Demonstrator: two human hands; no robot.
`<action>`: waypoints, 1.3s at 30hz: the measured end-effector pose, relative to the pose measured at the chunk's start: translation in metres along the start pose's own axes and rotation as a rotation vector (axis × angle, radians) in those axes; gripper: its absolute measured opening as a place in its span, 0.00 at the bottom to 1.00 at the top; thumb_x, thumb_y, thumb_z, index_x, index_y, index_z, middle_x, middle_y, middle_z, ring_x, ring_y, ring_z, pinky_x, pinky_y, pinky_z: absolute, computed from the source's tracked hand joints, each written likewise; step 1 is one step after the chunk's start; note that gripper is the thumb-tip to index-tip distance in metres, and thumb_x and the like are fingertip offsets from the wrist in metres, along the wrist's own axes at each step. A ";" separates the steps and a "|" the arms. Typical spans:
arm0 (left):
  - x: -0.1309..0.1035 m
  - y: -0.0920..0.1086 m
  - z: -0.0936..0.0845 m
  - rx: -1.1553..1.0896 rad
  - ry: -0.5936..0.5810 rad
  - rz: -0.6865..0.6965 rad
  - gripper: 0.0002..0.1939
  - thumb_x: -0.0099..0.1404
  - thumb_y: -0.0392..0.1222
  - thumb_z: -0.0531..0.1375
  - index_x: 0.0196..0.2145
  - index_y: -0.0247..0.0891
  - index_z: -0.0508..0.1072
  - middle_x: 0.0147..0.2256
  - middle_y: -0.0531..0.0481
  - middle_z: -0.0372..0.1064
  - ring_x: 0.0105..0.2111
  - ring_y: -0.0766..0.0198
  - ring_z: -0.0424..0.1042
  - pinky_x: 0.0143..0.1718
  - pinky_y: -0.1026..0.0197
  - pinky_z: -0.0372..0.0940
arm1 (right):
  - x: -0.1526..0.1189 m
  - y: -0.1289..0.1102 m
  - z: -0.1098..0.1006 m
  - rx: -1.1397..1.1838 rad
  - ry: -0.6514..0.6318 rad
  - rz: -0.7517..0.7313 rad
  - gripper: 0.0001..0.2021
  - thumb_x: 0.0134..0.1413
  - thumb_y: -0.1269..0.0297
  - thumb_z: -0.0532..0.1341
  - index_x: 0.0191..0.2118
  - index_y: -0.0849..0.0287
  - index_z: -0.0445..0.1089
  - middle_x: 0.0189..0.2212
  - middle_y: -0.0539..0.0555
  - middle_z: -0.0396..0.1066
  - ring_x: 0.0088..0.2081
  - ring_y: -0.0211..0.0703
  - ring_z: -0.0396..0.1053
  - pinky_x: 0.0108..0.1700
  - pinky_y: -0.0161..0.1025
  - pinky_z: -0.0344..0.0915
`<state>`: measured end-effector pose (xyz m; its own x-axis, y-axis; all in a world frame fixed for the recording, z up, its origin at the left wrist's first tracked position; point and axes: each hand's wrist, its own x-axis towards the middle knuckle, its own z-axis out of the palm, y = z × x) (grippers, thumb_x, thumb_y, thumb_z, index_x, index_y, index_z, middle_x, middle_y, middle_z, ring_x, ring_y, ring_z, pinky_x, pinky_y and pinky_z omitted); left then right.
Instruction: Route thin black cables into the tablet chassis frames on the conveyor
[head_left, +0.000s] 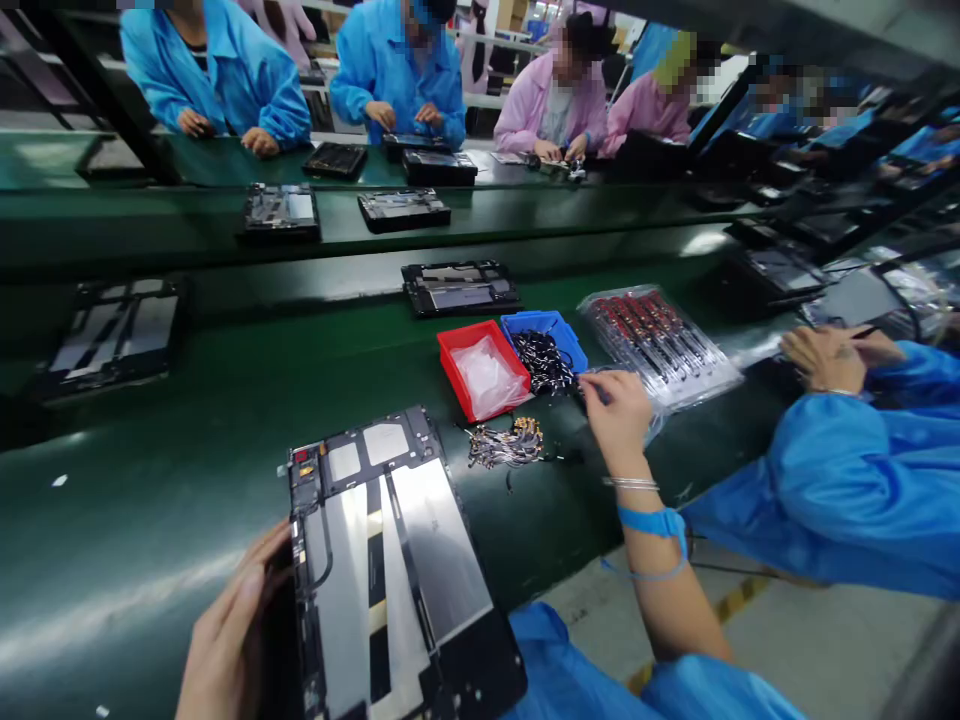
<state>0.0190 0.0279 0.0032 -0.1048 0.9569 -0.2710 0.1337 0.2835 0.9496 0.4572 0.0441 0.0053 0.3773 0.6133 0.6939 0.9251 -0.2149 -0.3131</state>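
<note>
My left hand (229, 625) grips the left edge of an opened tablet (442, 540), its back off so that silver battery panels, dark tapes and a thin black cable show. The tablet is tilted near the bench's front edge. My right hand (621, 415), with a blue strap on the wrist, has thumb and fingers pinched together at the right rim of a blue bin (568, 345). Small black parts with metal ends (541, 360) fill that bin. What the fingertips hold is too small to make out. Just in front lies a pile of short thin cables (506, 443).
Beside the blue bin stands a red bin (471, 398) holding clear plastic. A clear tray (660, 345) of red and black parts lies to the right, near a co-worker's hands (829, 360). Other opened tablets (461, 288) lie on the green bench (187, 470). Several people work opposite.
</note>
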 end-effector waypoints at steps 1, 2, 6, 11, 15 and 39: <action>0.001 0.006 -0.002 0.041 0.008 0.009 0.23 0.60 0.60 0.60 0.43 0.41 0.78 0.51 0.47 0.73 0.56 0.45 0.67 0.60 0.50 0.60 | 0.003 0.000 -0.002 0.019 0.043 0.030 0.10 0.58 0.62 0.57 0.30 0.57 0.74 0.29 0.55 0.72 0.34 0.45 0.67 0.33 0.40 0.62; 0.000 0.015 -0.004 0.076 0.030 0.032 0.22 0.59 0.60 0.61 0.42 0.42 0.78 0.50 0.49 0.73 0.56 0.46 0.66 0.62 0.52 0.57 | 0.006 -0.001 -0.006 0.041 0.089 0.061 0.11 0.58 0.61 0.57 0.30 0.58 0.74 0.29 0.56 0.73 0.32 0.44 0.67 0.31 0.40 0.62; -0.009 0.059 0.005 0.120 0.133 0.294 0.14 0.61 0.53 0.61 0.42 0.47 0.77 0.51 0.55 0.71 0.56 0.51 0.65 0.58 0.58 0.60 | 0.015 -0.034 -0.026 0.047 0.176 -0.024 0.08 0.57 0.64 0.59 0.31 0.58 0.74 0.25 0.53 0.73 0.27 0.42 0.66 0.30 0.41 0.64; -0.001 0.101 0.048 0.062 -0.285 0.395 0.15 0.59 0.50 0.63 0.41 0.40 0.78 0.44 0.45 0.75 0.42 0.53 0.73 0.45 0.57 0.67 | 0.000 -0.126 -0.042 0.191 0.149 -0.630 0.14 0.54 0.79 0.59 0.37 0.52 0.76 0.32 0.51 0.79 0.34 0.41 0.72 0.36 0.40 0.71; 0.020 0.109 0.088 -0.177 -0.741 0.120 0.16 0.59 0.49 0.63 0.40 0.35 0.73 0.32 0.44 0.76 0.29 0.60 0.75 0.26 0.65 0.65 | -0.009 -0.164 -0.041 0.285 0.111 -0.759 0.15 0.56 0.78 0.58 0.36 0.49 0.77 0.33 0.49 0.80 0.34 0.41 0.73 0.35 0.39 0.73; 0.032 0.119 0.133 0.028 -0.776 0.271 0.13 0.58 0.30 0.57 0.37 0.33 0.79 0.20 0.51 0.71 0.18 0.68 0.68 0.23 0.67 0.64 | -0.005 -0.145 -0.041 0.683 -0.228 -0.252 0.08 0.56 0.72 0.61 0.33 0.55 0.78 0.31 0.51 0.79 0.34 0.42 0.74 0.37 0.42 0.70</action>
<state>0.1626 0.1011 0.0869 0.6445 0.7609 -0.0748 0.0820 0.0284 0.9962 0.3229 0.0408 0.0733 0.0712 0.7390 0.6699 0.7223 0.4250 -0.5456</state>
